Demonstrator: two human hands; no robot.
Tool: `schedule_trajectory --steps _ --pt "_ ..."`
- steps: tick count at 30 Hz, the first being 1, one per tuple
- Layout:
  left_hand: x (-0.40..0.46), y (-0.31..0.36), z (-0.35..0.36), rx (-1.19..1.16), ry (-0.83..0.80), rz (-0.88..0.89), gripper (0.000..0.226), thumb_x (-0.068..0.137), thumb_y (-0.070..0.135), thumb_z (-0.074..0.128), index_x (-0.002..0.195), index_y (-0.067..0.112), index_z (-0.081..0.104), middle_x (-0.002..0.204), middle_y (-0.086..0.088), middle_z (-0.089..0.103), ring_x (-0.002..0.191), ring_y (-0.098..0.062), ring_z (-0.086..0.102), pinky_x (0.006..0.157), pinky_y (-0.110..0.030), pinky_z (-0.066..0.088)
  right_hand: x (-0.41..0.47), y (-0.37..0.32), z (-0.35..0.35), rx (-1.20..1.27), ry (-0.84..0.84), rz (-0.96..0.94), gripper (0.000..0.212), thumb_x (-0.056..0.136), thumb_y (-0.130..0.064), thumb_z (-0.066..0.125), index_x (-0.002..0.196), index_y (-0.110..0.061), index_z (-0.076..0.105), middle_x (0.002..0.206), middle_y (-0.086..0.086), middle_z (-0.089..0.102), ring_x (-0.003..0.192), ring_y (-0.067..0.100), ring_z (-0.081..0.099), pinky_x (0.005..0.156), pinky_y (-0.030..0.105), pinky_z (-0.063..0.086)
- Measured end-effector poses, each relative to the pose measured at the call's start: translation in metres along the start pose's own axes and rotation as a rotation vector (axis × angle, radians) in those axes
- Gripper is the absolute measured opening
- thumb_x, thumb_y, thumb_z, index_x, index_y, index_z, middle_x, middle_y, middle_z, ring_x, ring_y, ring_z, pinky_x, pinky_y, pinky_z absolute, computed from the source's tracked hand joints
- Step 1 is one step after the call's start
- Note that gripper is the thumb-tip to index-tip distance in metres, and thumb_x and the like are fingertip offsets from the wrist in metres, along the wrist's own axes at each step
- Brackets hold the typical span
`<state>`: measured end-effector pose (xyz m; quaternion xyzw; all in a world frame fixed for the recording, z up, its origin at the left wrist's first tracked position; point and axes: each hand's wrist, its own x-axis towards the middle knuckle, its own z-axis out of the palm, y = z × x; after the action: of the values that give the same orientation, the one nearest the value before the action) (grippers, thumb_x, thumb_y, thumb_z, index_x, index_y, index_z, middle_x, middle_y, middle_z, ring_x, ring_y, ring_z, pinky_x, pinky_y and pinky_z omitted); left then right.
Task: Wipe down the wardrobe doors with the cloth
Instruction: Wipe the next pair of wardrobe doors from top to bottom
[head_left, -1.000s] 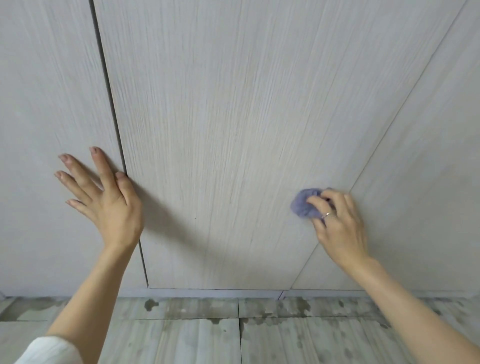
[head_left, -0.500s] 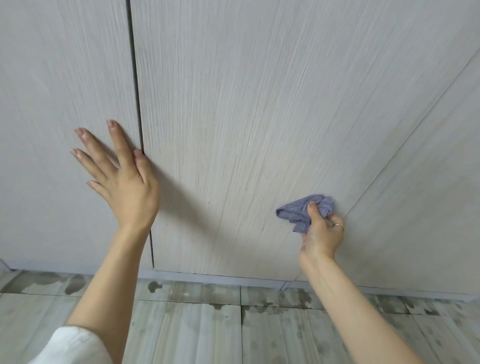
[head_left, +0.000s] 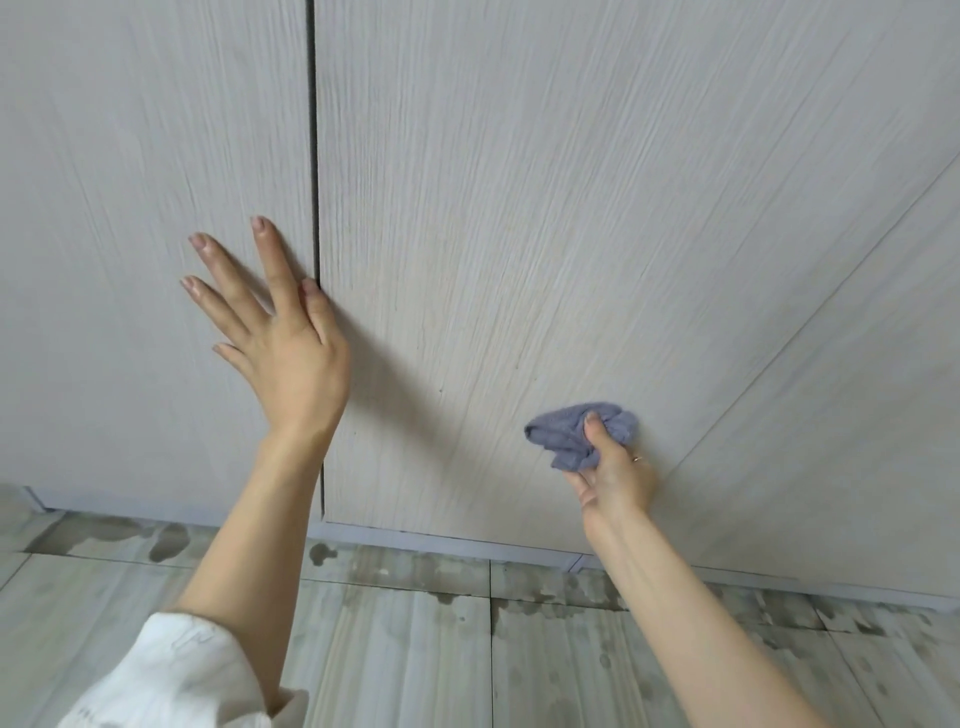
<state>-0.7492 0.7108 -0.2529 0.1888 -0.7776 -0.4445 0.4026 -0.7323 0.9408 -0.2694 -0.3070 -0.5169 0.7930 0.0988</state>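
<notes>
**Cloth pressed low on the middle wardrobe door**

The left hand (head_left: 283, 338) lies flat on the pale wood-grain left wardrobe door (head_left: 130, 234), fingers straight and spread, thumb beside the dark vertical gap (head_left: 313, 130) between the doors. The right hand (head_left: 613, 473) pinches a crumpled blue-grey cloth (head_left: 566, 431) with thumb and curled fingers, holding it against the lower right part of the pale wood-grain middle wardrobe door (head_left: 519, 208). A ring (head_left: 638, 459) shows on that hand. Below the doors lies a grey plank floor (head_left: 415, 649) with dark wet patches. A white sleeve (head_left: 171, 675) covers the left upper arm.
</notes>
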Motion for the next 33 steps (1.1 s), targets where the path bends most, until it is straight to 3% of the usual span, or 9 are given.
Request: schedule_trajectory --steps 3,8,11,15,18,21,26,29,33 --pt "0.0 0.0 -0.001 -0.005 -0.007 -0.004 0.057 0.101 0.025 0.027 0.151 0.035 0.002 0.158 -0.005 -0.017 0.144 -0.033 -0.019 0.107 -0.068 0.002 -0.012 -0.019 0.011 -0.022 -0.066 -0.078 0.013 0.083 -0.01 0.071 0.09 -0.006 0.06 0.097 0.011 0.066 0.079 0.018 0.064 0.077 0.035 0.056" --pt "0.001 0.003 0.001 -0.015 -0.01 -0.014 0.057 0.101 0.022 0.026 0.151 0.034 0.001 0.158 -0.006 -0.019 0.143 -0.034 -0.02 0.106 -0.069 0.001 -0.039 -0.074 0.049 0.159 -0.338 -0.055 0.011 0.082 -0.013 0.07 0.089 -0.008 0.062 0.093 0.011 0.069 0.076 0.019 0.069 0.06 0.027 0.059" --pt "0.0 0.003 0.001 -0.009 -0.014 -0.012 0.057 0.102 0.023 0.026 0.151 0.034 0.0 0.158 -0.007 -0.019 0.143 -0.034 -0.02 0.105 -0.07 0.002 -0.032 -0.056 0.05 0.175 -0.34 0.057 0.015 0.083 -0.015 0.07 0.095 -0.008 0.063 0.105 0.013 0.067 0.081 0.02 0.068 0.057 0.027 0.058" --pt "0.001 0.002 0.0 -0.015 -0.017 -0.008 0.057 0.102 0.023 0.026 0.151 0.035 -0.001 0.158 -0.006 -0.02 0.143 -0.035 -0.021 0.105 -0.07 0.001 -0.02 -0.005 0.03 0.012 -0.267 0.313 0.014 0.084 -0.009 0.067 0.094 -0.004 0.059 0.102 0.013 0.063 0.077 0.02 0.061 0.066 0.035 0.054" --pt "0.002 -0.001 -0.001 0.003 -0.032 0.012 0.057 0.102 0.023 0.026 0.151 0.034 -0.001 0.157 -0.008 -0.02 0.142 -0.036 -0.022 0.105 -0.071 0.001 -0.015 0.001 0.03 -0.023 -0.219 0.273 0.024 0.083 -0.005 0.068 0.106 -0.002 0.06 0.115 0.017 0.062 0.079 0.021 0.061 0.068 0.033 0.052" --pt "0.002 -0.003 -0.001 0.009 -0.038 0.017 0.058 0.102 0.023 0.027 0.151 0.034 -0.002 0.157 -0.008 -0.02 0.142 -0.037 -0.022 0.104 -0.072 0.001 -0.022 -0.019 0.041 -0.003 -0.278 0.155 0.03 0.084 -0.009 0.067 0.112 0.0 0.059 0.119 0.019 0.062 0.083 0.021 0.063 0.06 0.031 0.053" --pt "0.002 -0.002 -0.001 0.008 -0.04 0.018 0.059 0.102 0.021 0.028 0.151 0.033 -0.001 0.157 -0.009 -0.02 0.142 -0.037 -0.022 0.104 -0.072 0.0 -0.052 -0.067 0.068 0.155 -0.418 0.023 0.019 0.081 -0.015 0.072 0.092 -0.004 0.062 0.1 0.016 0.067 0.077 0.021 0.068 0.061 0.029 0.059" --pt "0.003 -0.003 -0.002 0.013 -0.054 0.024 0.059 0.102 0.021 0.028 0.151 0.033 -0.002 0.157 -0.009 -0.021 0.141 -0.037 -0.023 0.104 -0.072 0.0 -0.053 -0.059 0.073 0.195 -0.422 0.088 0.02 0.081 -0.017 0.072 0.093 -0.005 0.062 0.101 0.016 0.067 0.079 0.022 0.068 0.06 0.028 0.059" --pt "0.004 -0.007 -0.007 0.037 -0.082 0.059 0.059 0.102 0.022 0.028 0.151 0.034 -0.003 0.157 -0.009 -0.022 0.141 -0.038 -0.024 0.103 -0.073 0.002 -0.038 -0.003 0.058 0.039 -0.373 0.306 0.036 0.081 -0.011 0.07 0.113 0.002 0.06 0.11 0.018 0.065 0.078 0.023 0.066 0.048 0.031 0.056"
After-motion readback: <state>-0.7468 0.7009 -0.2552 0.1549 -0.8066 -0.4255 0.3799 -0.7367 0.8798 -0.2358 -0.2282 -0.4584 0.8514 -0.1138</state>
